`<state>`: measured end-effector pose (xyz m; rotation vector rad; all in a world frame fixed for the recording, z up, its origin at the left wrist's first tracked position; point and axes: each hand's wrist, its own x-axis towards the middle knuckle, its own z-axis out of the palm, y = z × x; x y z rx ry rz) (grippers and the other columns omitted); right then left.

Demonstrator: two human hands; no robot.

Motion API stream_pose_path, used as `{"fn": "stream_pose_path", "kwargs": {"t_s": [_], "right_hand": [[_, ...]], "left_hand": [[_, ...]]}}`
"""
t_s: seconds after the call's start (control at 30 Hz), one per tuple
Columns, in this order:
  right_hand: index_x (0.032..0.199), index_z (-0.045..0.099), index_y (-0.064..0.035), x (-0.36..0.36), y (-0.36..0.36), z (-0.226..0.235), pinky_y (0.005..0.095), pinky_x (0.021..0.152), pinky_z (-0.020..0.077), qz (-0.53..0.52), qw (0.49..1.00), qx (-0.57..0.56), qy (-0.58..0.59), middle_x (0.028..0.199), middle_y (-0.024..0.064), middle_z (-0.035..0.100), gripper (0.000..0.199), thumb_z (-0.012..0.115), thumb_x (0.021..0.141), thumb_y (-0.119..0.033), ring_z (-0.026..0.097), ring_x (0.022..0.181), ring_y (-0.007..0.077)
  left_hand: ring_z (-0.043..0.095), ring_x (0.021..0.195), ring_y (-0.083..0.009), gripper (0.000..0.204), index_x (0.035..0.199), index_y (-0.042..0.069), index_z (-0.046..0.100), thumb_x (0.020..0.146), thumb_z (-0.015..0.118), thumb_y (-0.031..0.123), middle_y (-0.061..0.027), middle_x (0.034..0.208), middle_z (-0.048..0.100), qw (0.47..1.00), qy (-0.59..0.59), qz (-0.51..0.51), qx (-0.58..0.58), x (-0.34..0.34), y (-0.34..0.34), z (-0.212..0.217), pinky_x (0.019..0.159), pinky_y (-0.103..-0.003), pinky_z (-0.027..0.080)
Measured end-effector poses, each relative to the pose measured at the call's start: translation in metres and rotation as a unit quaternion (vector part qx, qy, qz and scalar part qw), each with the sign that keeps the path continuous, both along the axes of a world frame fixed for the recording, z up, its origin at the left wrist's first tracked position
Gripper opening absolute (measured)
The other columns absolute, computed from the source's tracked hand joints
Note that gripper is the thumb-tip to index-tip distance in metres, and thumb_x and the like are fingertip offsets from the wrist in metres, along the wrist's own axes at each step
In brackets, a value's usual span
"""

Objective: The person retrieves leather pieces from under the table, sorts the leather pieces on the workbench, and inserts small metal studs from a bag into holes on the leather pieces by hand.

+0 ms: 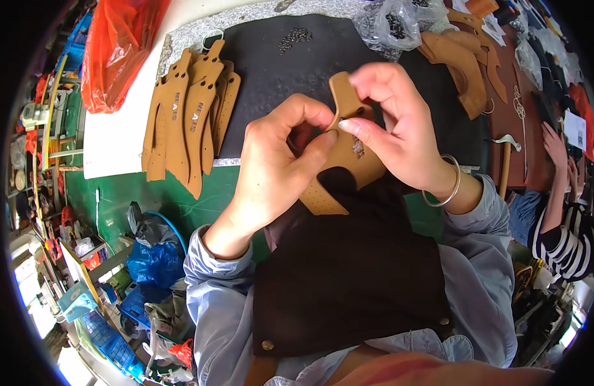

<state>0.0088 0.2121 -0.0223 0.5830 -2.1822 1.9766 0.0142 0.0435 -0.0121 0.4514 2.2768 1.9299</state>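
Note:
A tan leather piece (pixel 349 151) with a narrow tab, small punched holes and dark lettering is held up over my dark apron. My left hand (pixel 277 161) pinches its left edge between thumb and forefinger. At the right side is my right hand (pixel 400 122), its thumb pressed on the leather by a dark stud and its bent forefinger, slightly blurred, at the tab's top. Whether those fingers also hold a small part is hidden. Left of my hands, several similar tan leather pieces (pixel 195 122) lie stacked, dark studs near their upper ends.
Small dark studs (pixel 295 40) lie in a pile on the black mat (pixel 258 77). Behind is a clear plastic bag (pixel 393 29); more leather parts (pixel 461 64) and a hammer (pixel 506 148) lie to the right. A red bag (pixel 120 58) sits far left. Another person's hand (pixel 555 145) shows at far right.

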Motion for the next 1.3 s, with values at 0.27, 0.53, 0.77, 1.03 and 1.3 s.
{"fn": "stream_pose_path", "kwargs": {"t_s": [0.27,0.53,0.77,1.03,1.3], "right_hand": [[0.082,0.053,0.0005,-0.007,0.008,0.0,0.0228,0.052,0.0393,0.055,0.992,0.104,0.043,0.067,0.0018,0.051,0.008,0.059,0.079,-0.003,0.05,0.059,0.0059],[0.09,0.053,0.0007,-0.023,0.024,0.008,0.0209,0.069,0.0409,0.106,0.991,-0.033,-0.074,0.09,0.0049,0.052,0.009,0.057,0.082,-0.001,0.049,0.081,0.0077],[0.077,0.061,-0.0041,-0.104,0.092,0.013,0.0297,0.066,0.0422,-0.152,0.783,0.501,0.336,0.076,0.0062,0.054,0.006,0.061,0.074,-0.01,0.053,0.074,0.0189],[0.069,0.059,-0.0075,-0.121,0.088,-0.009,0.0344,0.08,0.0373,-0.171,0.68,0.68,0.216,0.08,0.0024,0.05,0.005,0.063,0.069,-0.009,0.047,0.085,0.0205],[0.073,0.055,-0.0038,-0.117,0.097,0.007,0.0374,0.057,0.0421,-0.168,0.84,0.496,0.144,0.071,0.0112,0.054,0.003,0.057,0.071,-0.004,0.054,0.061,0.0269]], "left_hand": [[0.038,0.05,-0.0029,0.011,0.084,0.001,0.057,0.075,0.059,-0.004,0.0012,0.058,0.047,0.996,0.011,0.002,-0.091,0.002,0.0,0.006,0.046,-0.019,0.032],[0.058,0.066,-0.0111,0.022,0.096,-0.004,0.051,0.077,0.062,-0.001,-0.0068,0.073,0.059,0.986,-0.043,0.093,0.135,-0.012,-0.012,-0.007,0.061,-0.022,0.048],[0.059,0.062,-0.0127,0.019,0.099,-0.005,0.051,0.081,0.056,-0.004,-0.0115,0.079,0.061,0.97,-0.172,-0.041,0.165,-0.007,-0.021,-0.01,0.058,-0.023,0.049],[0.059,0.067,-0.0113,0.023,0.103,-0.006,0.05,0.081,0.055,-0.005,-0.0107,0.084,0.061,0.971,-0.183,-0.042,0.147,-0.003,-0.018,-0.007,0.06,-0.023,0.051],[0.06,0.07,-0.0113,0.025,0.106,-0.006,0.05,0.081,0.054,-0.005,-0.0099,0.086,0.061,0.968,-0.189,-0.046,0.159,-0.003,-0.014,-0.01,0.061,-0.023,0.051]]}}
